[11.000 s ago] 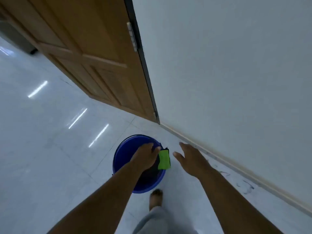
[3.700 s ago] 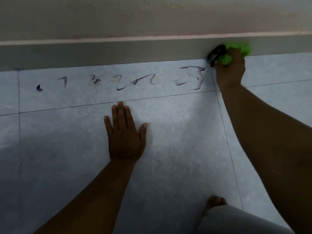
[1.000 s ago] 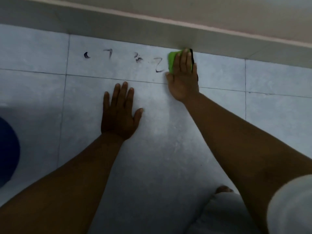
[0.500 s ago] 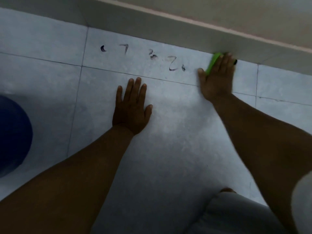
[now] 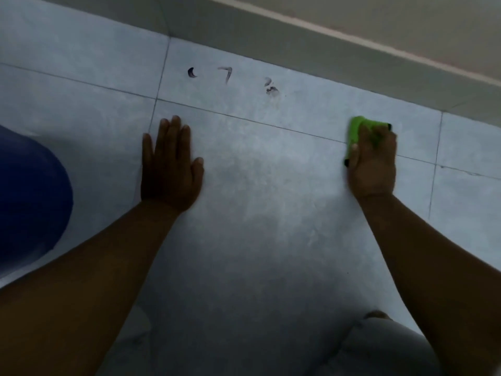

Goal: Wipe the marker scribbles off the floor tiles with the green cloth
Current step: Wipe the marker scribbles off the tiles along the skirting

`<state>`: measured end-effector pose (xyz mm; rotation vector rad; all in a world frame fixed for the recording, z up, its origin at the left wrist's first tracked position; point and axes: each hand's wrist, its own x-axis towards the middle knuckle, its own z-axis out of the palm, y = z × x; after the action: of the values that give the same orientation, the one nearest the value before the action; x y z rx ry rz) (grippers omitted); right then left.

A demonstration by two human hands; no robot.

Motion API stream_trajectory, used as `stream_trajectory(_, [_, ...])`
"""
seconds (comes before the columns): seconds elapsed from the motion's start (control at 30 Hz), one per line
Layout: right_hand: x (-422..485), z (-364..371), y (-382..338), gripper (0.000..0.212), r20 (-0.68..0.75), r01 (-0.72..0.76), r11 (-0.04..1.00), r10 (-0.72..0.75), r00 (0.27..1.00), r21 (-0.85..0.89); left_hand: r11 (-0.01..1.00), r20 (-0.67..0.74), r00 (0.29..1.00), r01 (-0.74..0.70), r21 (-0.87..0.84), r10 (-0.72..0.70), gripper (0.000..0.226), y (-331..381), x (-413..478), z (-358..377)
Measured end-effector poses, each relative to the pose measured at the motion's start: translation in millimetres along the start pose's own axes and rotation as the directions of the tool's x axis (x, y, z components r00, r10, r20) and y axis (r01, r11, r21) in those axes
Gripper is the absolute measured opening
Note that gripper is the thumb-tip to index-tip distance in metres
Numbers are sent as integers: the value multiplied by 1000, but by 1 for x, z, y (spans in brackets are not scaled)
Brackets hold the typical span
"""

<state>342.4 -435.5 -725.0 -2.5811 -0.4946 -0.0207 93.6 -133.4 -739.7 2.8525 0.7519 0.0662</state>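
Right hand [image 5: 372, 161] pressing the green cloth [image 5: 356, 128] flat on the floor tiles [image 5: 271, 213], fingers curled over it, right of three remaining marker scribbles [image 5: 271, 88], left hand [image 5: 170, 166] spread flat, empty, blue bucket [image 5: 29, 196] at left.

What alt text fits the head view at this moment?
A right hand presses a green cloth on grey floor tiles near the skirting, while the left hand lies flat; three marker scribbles remain beyond it.
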Motion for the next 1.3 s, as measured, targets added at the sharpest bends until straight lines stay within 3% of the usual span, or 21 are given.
stream_trajectory(0.07, [23, 7, -14, 41, -105, -191, 977, 181, 978, -94, 1000, 7, 1000, 24, 16, -24, 67, 0, -1, -1])
stream_trajectory(0.13, [48, 30, -44, 42, -92, -296, 953, 300, 949, 59, 999, 23, 999, 24, 22, -25, 67, 1, 1, -2])
stream_trajectory(0.17, [58, 40, -65, 46, -58, -175, 979, 170, 984, -100, 1000, 28, 999, 23, 16, -24, 67, 2, 2, -3])
stream_trajectory(0.2, [59, 52, -96, 53, 67, -130, 971, 146, 987, -201, 1000, 26, 999, 25, 9, -25, 67, 3, 4, -4])
stream_trajectory(0.27, [49, 78, -147, 64, 117, -99, 983, 118, 986, -156, 1000, 8, 999, 31, -1, -31, 67, 3, 5, -6])
stream_trajectory(0.37, [29, 96, -203, 67, 247, 191, 962, -141, 959, -193, 999, -16, 999, 30, 18, -29, 67, 3, 5, -7])
stream_trajectory(0.5, [17, 86, -166, 66, 397, 467, 874, -385, 833, -133, 1000, -3, 1000, 26, 8, -26, 66, 4, 5, -7])
stream_trajectory(0.57, [8, 70, -128, 65, 400, 487, 862, -401, 824, -141, 1000, 0, 1000, 27, -4, -27, 66, 3, 5, -7])
stream_trajectory(0.63, [0, 49, -94, 66, 354, 397, 891, -307, 883, -217, 999, 2, 999, 34, -11, -34, 66, 3, 5, -6])
stream_trajectory(0.73, [-3, 37, -84, 69, 268, 150, 918, -50, 962, -368, 999, 2, 999, 47, -7, -47, 66, 4, 3, -5])
stream_trajectory(0.8, [9, 53, -114, 73, 165, -114, 913, 192, 967, -392, 999, 7, 999, 47, -8, -47, 66, 6, 3, -6])
stream_trajectory(0.87, [24, 77, -165, 76, 157, -201, 906, 275, 949, -373, 999, 5, 999, 48, -7, -48, 66, 7, 5, -7])
stream_trajectory(0.97, [24, 119, -233, 78, 282, 45, 954, 43, 959, -297, 998, 0, 998, 55, -21, -55, 67, 3, 7, -6])
stream_trajectory(1.07, [11, 130, -246, 76, 333, 250, 936, -160, 929, -247, 997, -28, 999, 36, -62, -38, 63, -8, 9, -10])
stream_trajectory(1.1, [7, 125, -236, 75, 386, 349, 912, -249, 888, -215, 996, -40, 997, 60, -67, -63, 62, -16, 9, -12])
stream_trajectory(1.17, [0, 105, -200, 72, 484, 605, 787, -485, 728, -122, 993, -30, 993, 115, -36, -116, 63, -33, 4, -16])
stream_trajectory(1.23, [4, 84, -151, 68, 516, 748, 659, -616, 595, -74, 996, 23, 996, 84, 13, -84, 68, -48, -9, -16])
stream_trajectory(1.27, [11, 75, -129, 67, 505, 747, 657, -614, 606, -98, 998, 44, 997, 63, 24, -64, 70, -52, -16, -16])
stream_trajectory(1.3, [19, 67, -115, 67, 488, 701, 698, -566, 664, -146, 998, 54, 997, 56, 28, -57, 71, -54, -21, -15])
